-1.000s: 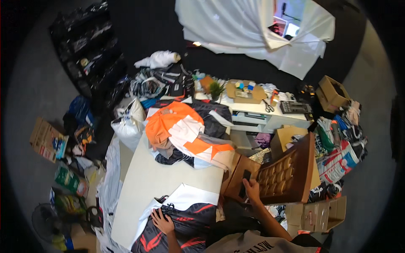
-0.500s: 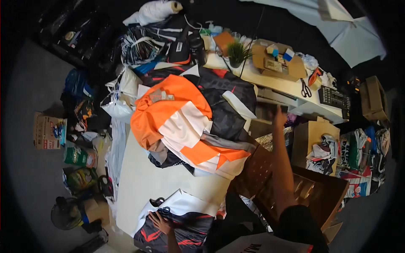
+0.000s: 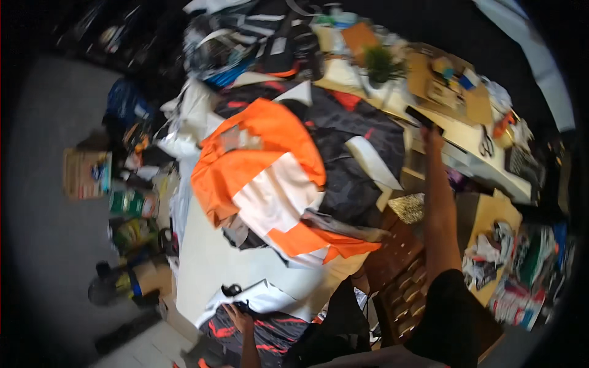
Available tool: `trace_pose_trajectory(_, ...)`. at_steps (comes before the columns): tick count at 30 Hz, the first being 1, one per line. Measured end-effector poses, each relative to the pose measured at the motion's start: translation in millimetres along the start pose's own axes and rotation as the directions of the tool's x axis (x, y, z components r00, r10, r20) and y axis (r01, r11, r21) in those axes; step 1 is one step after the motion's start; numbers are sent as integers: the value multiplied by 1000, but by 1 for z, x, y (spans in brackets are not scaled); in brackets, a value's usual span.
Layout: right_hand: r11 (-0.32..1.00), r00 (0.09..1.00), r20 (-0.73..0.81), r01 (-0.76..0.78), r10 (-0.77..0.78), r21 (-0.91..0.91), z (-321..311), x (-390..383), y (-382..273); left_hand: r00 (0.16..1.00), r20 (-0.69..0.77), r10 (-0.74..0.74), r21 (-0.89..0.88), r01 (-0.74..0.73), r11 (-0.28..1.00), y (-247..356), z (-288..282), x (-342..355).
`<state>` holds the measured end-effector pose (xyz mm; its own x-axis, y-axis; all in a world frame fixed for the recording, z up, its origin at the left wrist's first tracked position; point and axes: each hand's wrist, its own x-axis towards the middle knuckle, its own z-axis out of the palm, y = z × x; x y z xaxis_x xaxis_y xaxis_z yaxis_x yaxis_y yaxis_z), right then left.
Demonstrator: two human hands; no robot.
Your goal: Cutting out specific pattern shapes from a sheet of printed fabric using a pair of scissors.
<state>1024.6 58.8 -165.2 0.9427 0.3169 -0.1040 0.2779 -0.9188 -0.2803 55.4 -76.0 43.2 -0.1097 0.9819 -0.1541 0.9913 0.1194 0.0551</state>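
My left hand point(image 3: 239, 320) lies with its fingers stretched out on a black, red and white garment point(image 3: 276, 328) at the near end of the table. Its fingertips are beside a pair of black-handled scissors point(image 3: 232, 290), partly covered by the cloth. My right arm reaches far forward on the right, and my right hand point(image 3: 433, 136) is closed on a slim black oblong object point(image 3: 423, 118) at the edge of the white desk. Mid-table, an orange and white garment point(image 3: 276, 190) lies crumpled over a dark patterned garment point(image 3: 353, 178).
On the white desk point(image 3: 466, 132) stand a potted green plant point(image 3: 381, 64), an open cardboard box point(image 3: 423, 76) and scissors point(image 3: 486, 142). A brown wooden chair point(image 3: 402, 294) stands below my right arm. Filled bags point(image 3: 531, 264) and a cardboard box point(image 3: 88, 173) line the sides.
My right hand has moved up to the desk edge, and a black oblong object now shows in it. The view has shifted. My left hand stays by the scissors.
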Motion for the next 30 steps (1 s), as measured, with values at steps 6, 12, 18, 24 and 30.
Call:
trace_pose_trajectory(6,870,858,153,477,-491,121,104,70,21,986,91,-139,-220,156,963,54,-22,26)
trace_pose_trajectory(12,716,752,178,486,-635,501,49,99,18,986,1,-167,-200,164,966,27,2,25)
trace_pose_trajectory(18,628,860,166,207,-482,750,-105,-186,-43,989,-62,-138,-103,131,986,6,-10,-2)
trace_pose_trajectory(24,154,404,-332,800,-852,580,-189,-425,-143,996,-91,-16,-488,-31,872,18,-38,-26)
trace_pose_trajectory(30,225,-226,363,470,-904,854,-152,-758,-205,962,-156,-225,-867,-24,498,-11,-80,-117)
